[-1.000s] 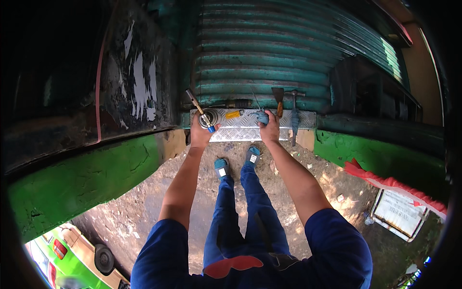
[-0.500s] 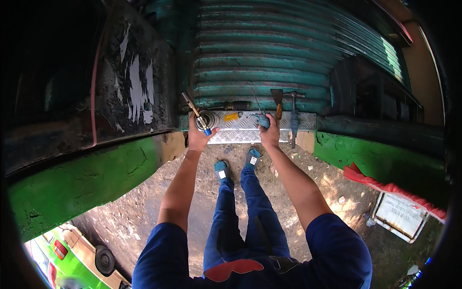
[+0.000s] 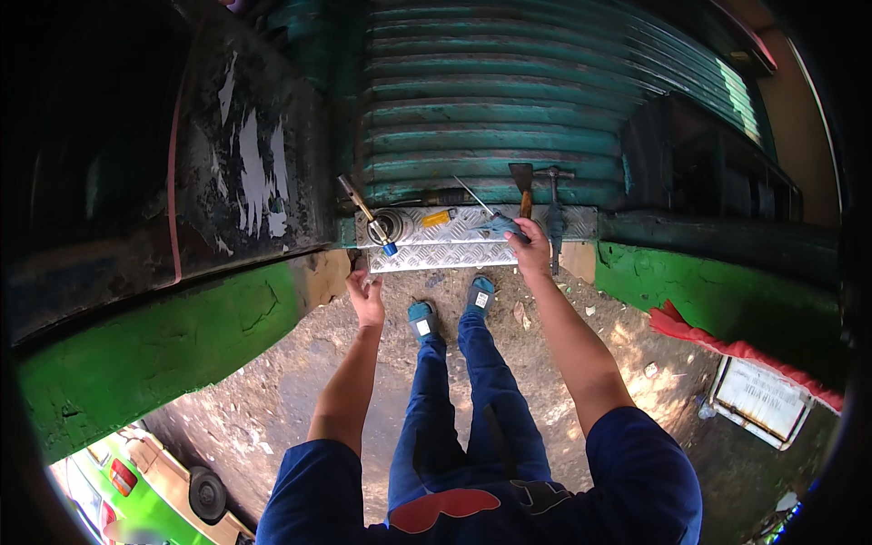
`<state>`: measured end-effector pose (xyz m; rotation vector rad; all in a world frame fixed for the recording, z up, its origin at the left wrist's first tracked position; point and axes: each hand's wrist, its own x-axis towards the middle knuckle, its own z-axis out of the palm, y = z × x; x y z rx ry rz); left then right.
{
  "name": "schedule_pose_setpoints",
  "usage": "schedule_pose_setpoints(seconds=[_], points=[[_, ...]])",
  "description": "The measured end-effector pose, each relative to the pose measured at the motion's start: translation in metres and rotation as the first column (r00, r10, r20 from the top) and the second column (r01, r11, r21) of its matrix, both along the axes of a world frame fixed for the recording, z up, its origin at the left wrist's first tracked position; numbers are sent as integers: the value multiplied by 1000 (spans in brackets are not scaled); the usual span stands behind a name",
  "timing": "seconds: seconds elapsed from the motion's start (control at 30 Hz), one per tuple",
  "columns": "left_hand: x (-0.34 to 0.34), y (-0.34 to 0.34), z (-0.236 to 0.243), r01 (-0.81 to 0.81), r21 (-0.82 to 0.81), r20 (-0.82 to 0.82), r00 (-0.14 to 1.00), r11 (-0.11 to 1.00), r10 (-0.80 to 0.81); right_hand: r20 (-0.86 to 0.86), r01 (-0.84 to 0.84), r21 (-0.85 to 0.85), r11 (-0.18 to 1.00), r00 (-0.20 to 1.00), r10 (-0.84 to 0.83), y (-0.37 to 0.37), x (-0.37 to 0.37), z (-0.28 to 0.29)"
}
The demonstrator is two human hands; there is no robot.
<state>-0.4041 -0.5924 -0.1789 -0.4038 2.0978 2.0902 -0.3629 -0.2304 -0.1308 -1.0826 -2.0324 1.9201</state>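
Note:
My left hand (image 3: 367,298) hangs just below the front edge of a diamond-pattern metal plate (image 3: 436,256); its fingers are loose and hold nothing. My right hand (image 3: 532,245) rests on the plate's right part and grips a blue-handled tool (image 3: 499,225). On the plate lie a brass rod with a blue tip (image 3: 367,214), a round metal ring (image 3: 393,223) and a small yellow piece (image 3: 439,218). My blue-trousered legs and blue shoes (image 3: 423,319) stand right before the plate.
A teal roller shutter (image 3: 490,109) rises behind the plate. A wooden-handled scraper (image 3: 522,184) and a hammer (image 3: 553,218) lean at its right end. Green-painted kerbs (image 3: 154,350) run left and right; a red cloth (image 3: 727,345) and white board (image 3: 758,400) lie right.
My left hand has let go of the blue-tipped rod and dropped back off the plate. My right hand has shifted right along the plate with the blue tool.

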Motion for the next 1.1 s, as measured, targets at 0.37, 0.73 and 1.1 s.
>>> schedule_pose_setpoints(seconds=[0.37, 0.73, 1.1], points=[[35, 46, 11, 406, -43, 186, 901, 913, -392, -61, 19, -539, 842, 996, -62, 22, 36, 35], [-27, 162, 146, 503, -517, -366, 601, 692, -711, -62, 13, -456, 890, 997, -46, 45, 37, 67], [-67, 201, 151, 799, -581, 174, 309, 156, -935, -61, -34, -427, 904, 998, 9, 55, 56, 43]])
